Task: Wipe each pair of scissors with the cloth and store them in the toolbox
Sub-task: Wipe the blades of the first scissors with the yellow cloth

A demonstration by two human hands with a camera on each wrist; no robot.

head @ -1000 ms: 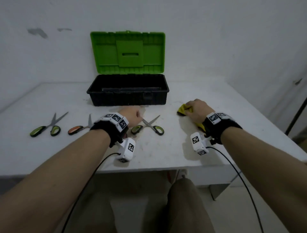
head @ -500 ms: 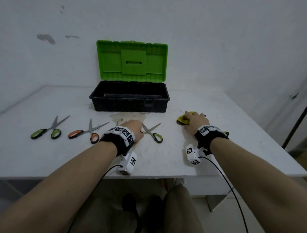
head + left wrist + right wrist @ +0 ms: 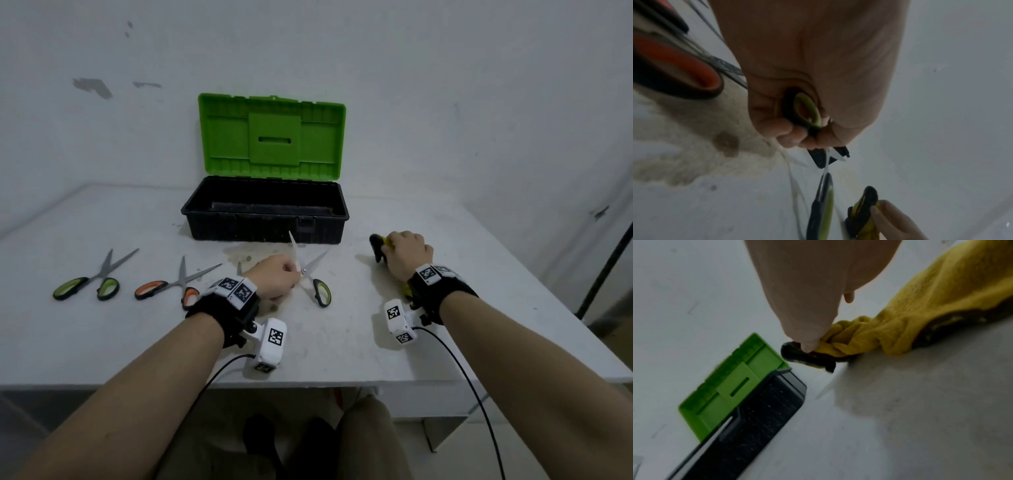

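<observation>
My left hand [image 3: 275, 281] grips one handle of a pair of green-handled scissors [image 3: 317, 286] in front of the toolbox; its blades stand spread and one points up. The left wrist view shows my fingers curled round that green handle loop [image 3: 807, 112]. My right hand [image 3: 406, 253] pinches the yellow cloth [image 3: 378, 245] on the table to the right; the cloth [image 3: 910, 324] has dark stained edges. Another green-handled pair [image 3: 90, 281] and an orange-handled pair [image 3: 174, 284] lie on the left. The black toolbox [image 3: 265, 228] stands with its green lid [image 3: 272, 137] up.
The white table [image 3: 342, 342] has a brownish stain [image 3: 239, 255] in front of the toolbox. A grey wall rises right behind the box. A dark pole [image 3: 603, 274] leans at the far right. My knees show below the table's front edge.
My left hand has closed on the scissors' handle and tipped them up, one blade now pointing upward. My right hand has gathered the cloth. The head view has tilted down.
</observation>
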